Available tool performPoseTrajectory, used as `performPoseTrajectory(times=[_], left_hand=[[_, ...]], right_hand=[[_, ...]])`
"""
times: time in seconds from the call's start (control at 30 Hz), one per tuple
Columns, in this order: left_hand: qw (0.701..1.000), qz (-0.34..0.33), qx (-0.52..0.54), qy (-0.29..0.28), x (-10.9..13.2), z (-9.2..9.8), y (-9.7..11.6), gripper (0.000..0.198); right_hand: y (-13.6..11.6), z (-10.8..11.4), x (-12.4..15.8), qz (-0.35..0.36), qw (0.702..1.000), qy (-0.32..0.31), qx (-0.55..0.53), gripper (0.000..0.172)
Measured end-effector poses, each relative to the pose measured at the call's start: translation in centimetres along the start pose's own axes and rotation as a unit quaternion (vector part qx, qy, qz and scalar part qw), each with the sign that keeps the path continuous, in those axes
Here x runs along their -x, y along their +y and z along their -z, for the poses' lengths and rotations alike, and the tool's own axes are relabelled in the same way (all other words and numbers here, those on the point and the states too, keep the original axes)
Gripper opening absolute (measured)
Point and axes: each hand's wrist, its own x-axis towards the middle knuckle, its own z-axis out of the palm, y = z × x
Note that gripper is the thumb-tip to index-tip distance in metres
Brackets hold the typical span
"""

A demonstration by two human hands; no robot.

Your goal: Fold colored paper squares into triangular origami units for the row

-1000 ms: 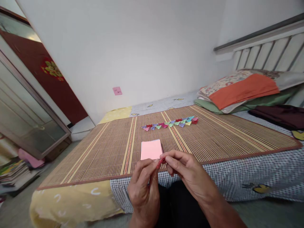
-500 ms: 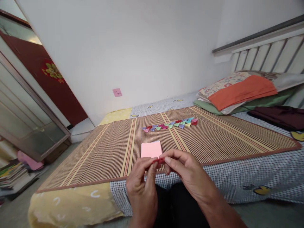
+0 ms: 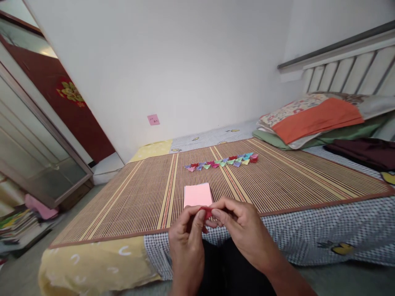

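The left hand [image 3: 187,242], cut off at the wrist, pinches a small red paper piece [image 3: 206,211] above the near edge of the bed [image 3: 308,234], fingertips hiding most of its folded shape. Just behind lies a flat square pink paper pad [image 3: 198,194] on the ribbed woven mat [image 3: 277,181], a row of tiny folded papers [image 3: 222,162] farther back. The right hand [image 3: 243,230] grips the same red piece from the other side.
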Motion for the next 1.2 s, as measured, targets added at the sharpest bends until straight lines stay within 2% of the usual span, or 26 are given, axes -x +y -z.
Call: performPoseTrajectory(times=[0.1, 0.2, 0.47, 0.53, 0.67, 0.73, 0.83, 0.9, 1.03, 1.2], left_hand=[[0.999, 0.037, 0.040, 0.002, -0.2, -0.1, 0.0, 0.020], [0.997, 0.047, 0.057, 0.000, -0.3, -0.2, 0.1, 0.022], [0.994, 0.073, 0.046, -0.059, 0.0, -0.3, -0.6, 0.027], [0.995, 0.067, 0.029, -0.064, -0.1, -0.3, -0.9, 0.027], [0.996, 0.052, 0.020, -0.066, -0.1, -0.6, -0.9, 0.025], [0.994, 0.057, 0.066, -0.058, -0.1, -0.8, -0.6, 0.019], [0.988, 0.078, 0.126, -0.043, -0.1, -1.0, -0.2, 0.027], [0.983, 0.098, 0.143, -0.051, -0.1, -0.9, -0.1, 0.021], [0.975, 0.125, 0.173, -0.068, -0.2, -0.7, -0.2, 0.018], [0.979, 0.100, 0.166, -0.058, -0.1, -0.7, -0.5, 0.019]], right_hand=[[0.4, 0.5, 0.2, -0.006, 1.000, -0.018, 0.000, 0.019], [0.3, 0.8, 0.4, -0.007, 0.999, -0.033, 0.008, 0.018], [0.7, 0.8, 0.6, 0.065, 0.990, -0.001, 0.128, 0.029], [0.8, 0.9, 0.6, 0.062, 0.988, -0.006, 0.143, 0.030], [0.8, 1.1, 0.4, 0.013, 0.996, -0.048, 0.072, 0.023], [0.7, 1.0, 0.3, -0.009, 0.999, -0.025, 0.019, 0.024], [1.0, 0.7, 0.2, -0.031, 0.998, 0.030, -0.045, 0.026], [1.3, 0.3, 0.3, -0.037, 0.995, 0.049, -0.074, 0.025], [1.8, -0.3, 0.5, -0.044, 0.992, 0.048, -0.108, 0.027], [1.9, -0.6, 0.5, -0.047, 0.993, 0.039, -0.102, 0.030]])
